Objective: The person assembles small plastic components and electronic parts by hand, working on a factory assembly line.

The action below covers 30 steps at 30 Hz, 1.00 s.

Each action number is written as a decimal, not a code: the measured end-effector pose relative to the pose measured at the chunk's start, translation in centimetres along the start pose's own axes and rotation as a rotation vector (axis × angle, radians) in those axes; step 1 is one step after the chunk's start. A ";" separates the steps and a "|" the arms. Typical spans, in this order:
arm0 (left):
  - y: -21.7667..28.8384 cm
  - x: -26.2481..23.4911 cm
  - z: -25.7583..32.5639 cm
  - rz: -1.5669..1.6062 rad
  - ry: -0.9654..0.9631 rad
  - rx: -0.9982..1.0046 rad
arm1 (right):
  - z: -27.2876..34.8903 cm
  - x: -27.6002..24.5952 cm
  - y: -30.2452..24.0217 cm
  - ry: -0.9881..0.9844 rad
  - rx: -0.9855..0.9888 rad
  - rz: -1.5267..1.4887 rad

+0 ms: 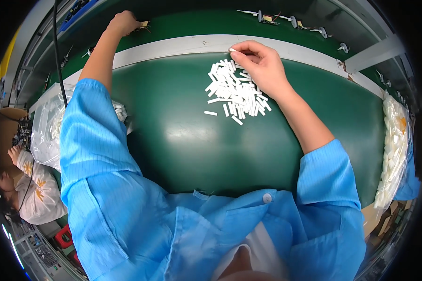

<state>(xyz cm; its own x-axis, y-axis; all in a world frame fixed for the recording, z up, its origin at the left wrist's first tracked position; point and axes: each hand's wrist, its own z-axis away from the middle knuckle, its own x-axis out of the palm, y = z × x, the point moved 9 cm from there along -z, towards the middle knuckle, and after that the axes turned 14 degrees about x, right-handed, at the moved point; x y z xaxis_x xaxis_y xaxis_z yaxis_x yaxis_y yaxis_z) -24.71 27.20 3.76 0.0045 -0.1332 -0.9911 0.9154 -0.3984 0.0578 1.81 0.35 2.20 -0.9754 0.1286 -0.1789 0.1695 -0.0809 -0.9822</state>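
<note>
My left hand [123, 23] reaches across to the far green strip, its fingers closed on a small wired part [145, 24] with a yellowish patch and thin wires. Pinched between the thumb and index finger of my right hand [263, 65] is a short white stick-like piece [232, 49]; whether it is hollow cannot be made out. That hand hovers at the far edge of a loose pile of the same white pieces [234, 89] on the green tabletop [183, 150]. A few pieces lie apart from the pile.
A white raised rail [173, 44] divides the tabletop from the far strip, where several small parts with grey discs [293, 21] lie. Clear bags of white pieces stand at left [47, 131] and right [393, 154]. A black cable [57, 47] hangs at left, near another person's sleeve [40, 194].
</note>
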 end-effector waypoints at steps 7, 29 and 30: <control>3.5 -0.9 0.4 -0.203 0.318 0.605 | 0.3 0.4 -0.9 -0.021 0.004 0.046; 24.5 3.1 4.9 2.626 -0.101 0.319 | -3.3 -1.4 -1.3 -0.033 0.160 0.180; 24.5 3.1 4.8 2.626 -0.102 0.321 | -3.3 -1.3 -1.2 -0.025 0.171 0.203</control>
<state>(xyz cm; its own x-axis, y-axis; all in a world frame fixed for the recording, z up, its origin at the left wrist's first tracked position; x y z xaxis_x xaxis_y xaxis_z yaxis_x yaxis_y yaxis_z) -4.17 12.68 2.72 0.3198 -0.2921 0.9014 -0.7998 0.4268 0.4221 3.38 3.54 3.42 -0.9274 0.0686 -0.3678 0.3380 -0.2682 -0.9021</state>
